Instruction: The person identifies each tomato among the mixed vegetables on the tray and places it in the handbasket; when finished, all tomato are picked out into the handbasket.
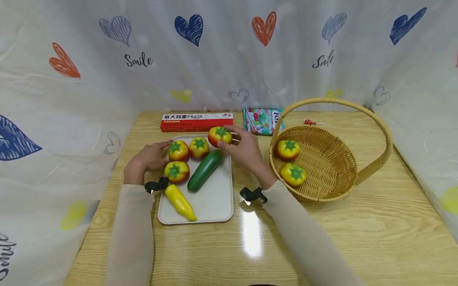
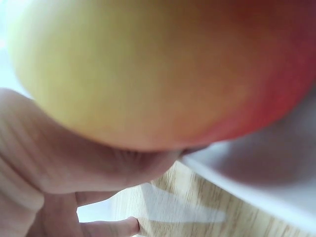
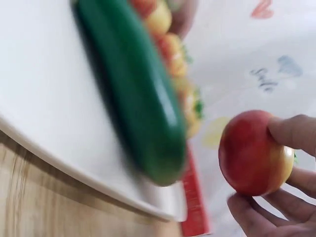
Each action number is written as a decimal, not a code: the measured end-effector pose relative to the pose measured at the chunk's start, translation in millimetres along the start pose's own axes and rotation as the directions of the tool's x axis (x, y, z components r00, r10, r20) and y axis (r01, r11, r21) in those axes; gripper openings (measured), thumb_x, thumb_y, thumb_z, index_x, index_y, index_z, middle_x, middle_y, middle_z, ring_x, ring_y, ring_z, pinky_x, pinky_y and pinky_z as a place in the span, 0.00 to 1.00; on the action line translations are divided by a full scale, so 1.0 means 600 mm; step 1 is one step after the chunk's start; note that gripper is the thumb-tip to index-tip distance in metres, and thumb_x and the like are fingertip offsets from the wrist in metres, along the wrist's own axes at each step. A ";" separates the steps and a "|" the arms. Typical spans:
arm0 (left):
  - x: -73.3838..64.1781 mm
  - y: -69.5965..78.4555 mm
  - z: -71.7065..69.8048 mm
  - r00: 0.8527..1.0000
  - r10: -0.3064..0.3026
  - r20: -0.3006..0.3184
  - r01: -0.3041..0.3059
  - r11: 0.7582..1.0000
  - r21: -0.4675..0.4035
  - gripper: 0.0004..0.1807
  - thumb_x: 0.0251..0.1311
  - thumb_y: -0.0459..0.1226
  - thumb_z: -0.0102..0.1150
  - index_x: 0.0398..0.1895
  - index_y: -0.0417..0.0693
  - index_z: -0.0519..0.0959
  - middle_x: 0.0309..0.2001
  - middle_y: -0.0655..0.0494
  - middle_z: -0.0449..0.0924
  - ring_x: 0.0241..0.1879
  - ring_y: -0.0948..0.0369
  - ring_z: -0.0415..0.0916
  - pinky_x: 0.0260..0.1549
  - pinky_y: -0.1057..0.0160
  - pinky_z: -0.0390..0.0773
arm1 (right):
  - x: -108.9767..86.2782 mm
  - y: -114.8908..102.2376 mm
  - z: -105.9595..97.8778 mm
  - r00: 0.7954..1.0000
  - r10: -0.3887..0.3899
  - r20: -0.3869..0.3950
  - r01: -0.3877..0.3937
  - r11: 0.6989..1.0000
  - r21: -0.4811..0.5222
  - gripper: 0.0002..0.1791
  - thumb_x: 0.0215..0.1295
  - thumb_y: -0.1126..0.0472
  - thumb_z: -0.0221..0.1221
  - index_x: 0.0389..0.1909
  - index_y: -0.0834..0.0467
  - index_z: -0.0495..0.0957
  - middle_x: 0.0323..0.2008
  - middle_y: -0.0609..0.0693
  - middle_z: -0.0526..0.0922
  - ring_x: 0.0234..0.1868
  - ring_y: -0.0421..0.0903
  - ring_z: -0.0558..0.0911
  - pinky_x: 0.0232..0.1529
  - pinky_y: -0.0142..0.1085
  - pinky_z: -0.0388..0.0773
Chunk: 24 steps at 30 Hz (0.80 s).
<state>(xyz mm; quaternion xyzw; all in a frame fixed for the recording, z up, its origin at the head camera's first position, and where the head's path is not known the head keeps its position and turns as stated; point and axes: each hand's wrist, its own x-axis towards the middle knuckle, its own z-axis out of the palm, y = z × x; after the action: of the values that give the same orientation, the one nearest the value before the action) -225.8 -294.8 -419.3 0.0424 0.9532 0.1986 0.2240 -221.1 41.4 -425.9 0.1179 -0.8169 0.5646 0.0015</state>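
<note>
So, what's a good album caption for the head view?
Right hand holds a round fruit by a white tray, wicker basket alongside.

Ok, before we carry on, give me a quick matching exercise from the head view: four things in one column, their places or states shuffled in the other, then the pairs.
Things
1. Yellow pepper
2. Pasta box
3. Wicker basket
4. Right hand

Places or states
A. Right of the tray, with two fruits inside
B. Holding a red-and-yellow fruit
C. On the tray, in its near half
D. Beyond the tray's far edge

Pairs
1-C, 2-D, 3-A, 4-B
</note>
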 end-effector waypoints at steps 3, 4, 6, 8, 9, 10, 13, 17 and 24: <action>0.000 0.002 0.000 1.000 0.001 0.005 -0.001 1.000 -0.004 0.46 0.73 0.39 0.66 0.90 0.50 0.55 0.83 0.28 0.58 0.81 0.24 0.53 0.77 0.20 0.56 | -0.029 -0.017 -0.029 0.998 -0.047 0.049 0.046 0.999 0.027 0.28 0.69 0.58 0.74 0.70 0.53 0.83 0.67 0.53 0.85 0.65 0.55 0.88 0.65 0.46 0.88; -0.001 0.002 0.000 1.000 0.000 0.005 0.000 1.000 -0.006 0.46 0.73 0.39 0.66 0.90 0.50 0.55 0.83 0.27 0.58 0.81 0.24 0.53 0.77 0.20 0.55 | -0.040 -0.022 -0.040 0.996 -0.059 0.068 0.057 0.998 0.026 0.28 0.69 0.58 0.74 0.69 0.53 0.83 0.67 0.52 0.85 0.65 0.54 0.87 0.65 0.45 0.87; -0.001 0.002 0.000 1.000 -0.003 0.008 0.003 1.000 -0.004 0.46 0.73 0.39 0.66 0.90 0.49 0.55 0.83 0.27 0.58 0.81 0.24 0.54 0.78 0.21 0.55 | -0.062 -0.028 -0.066 0.991 -0.082 0.110 0.079 0.996 0.030 0.28 0.69 0.59 0.75 0.70 0.52 0.83 0.68 0.51 0.84 0.65 0.53 0.87 0.67 0.43 0.86; -0.001 0.001 -0.001 1.000 -0.008 0.006 0.008 1.000 -0.003 0.45 0.74 0.38 0.65 0.90 0.49 0.55 0.83 0.28 0.58 0.81 0.25 0.54 0.78 0.21 0.55 | -0.085 -0.032 -0.093 0.985 -0.096 0.145 0.092 0.995 0.030 0.29 0.69 0.59 0.75 0.70 0.52 0.83 0.69 0.50 0.83 0.66 0.52 0.86 0.68 0.41 0.85; -0.002 0.001 -0.002 1.000 -0.007 0.005 0.007 1.000 0.002 0.45 0.74 0.39 0.65 0.90 0.49 0.55 0.83 0.27 0.58 0.81 0.25 0.54 0.78 0.21 0.55 | -0.097 -0.033 -0.107 0.982 -0.103 0.158 0.100 0.995 0.032 0.29 0.69 0.59 0.75 0.70 0.52 0.82 0.69 0.50 0.83 0.66 0.52 0.86 0.68 0.40 0.85; -0.002 0.000 -0.003 1.000 -0.005 0.005 0.005 1.000 0.005 0.45 0.74 0.39 0.65 0.90 0.48 0.55 0.83 0.27 0.58 0.81 0.25 0.54 0.78 0.21 0.55 | -0.109 -0.033 -0.122 0.979 -0.109 0.169 0.105 0.994 0.033 0.29 0.70 0.60 0.75 0.70 0.52 0.82 0.70 0.50 0.83 0.66 0.53 0.86 0.68 0.39 0.85; -0.003 0.000 -0.004 1.000 -0.004 0.005 0.004 1.000 0.004 0.46 0.74 0.39 0.65 0.90 0.49 0.55 0.83 0.27 0.58 0.82 0.25 0.53 0.78 0.21 0.54 | -0.145 -0.028 -0.164 0.973 -0.130 0.189 0.128 0.992 0.023 0.29 0.71 0.62 0.74 0.71 0.53 0.81 0.70 0.52 0.83 0.66 0.52 0.86 0.67 0.36 0.85; -0.005 0.002 -0.005 1.000 0.004 0.005 -0.004 1.000 0.006 0.46 0.73 0.39 0.65 0.89 0.48 0.55 0.83 0.27 0.58 0.81 0.25 0.54 0.78 0.21 0.55 | -0.190 -0.013 -0.220 0.970 -0.154 0.187 0.159 0.987 -0.008 0.30 0.71 0.67 0.72 0.72 0.54 0.81 0.70 0.55 0.82 0.64 0.45 0.86 0.65 0.30 0.84; -0.007 0.009 -0.003 1.000 0.006 0.008 -0.006 1.000 0.000 0.46 0.74 0.40 0.65 0.89 0.47 0.55 0.83 0.26 0.57 0.81 0.24 0.52 0.78 0.21 0.55 | -0.255 0.006 -0.316 0.982 -0.135 0.130 0.156 0.973 -0.169 0.31 0.70 0.70 0.72 0.72 0.51 0.82 0.69 0.54 0.84 0.64 0.30 0.84 0.64 0.21 0.80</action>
<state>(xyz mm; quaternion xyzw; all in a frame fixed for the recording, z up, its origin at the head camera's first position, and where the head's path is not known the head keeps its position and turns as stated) -222.9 -291.3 -414.3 0.0460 0.9521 0.1991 0.2274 -97.7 246.5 -381.4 0.2100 -0.8520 0.4795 0.0054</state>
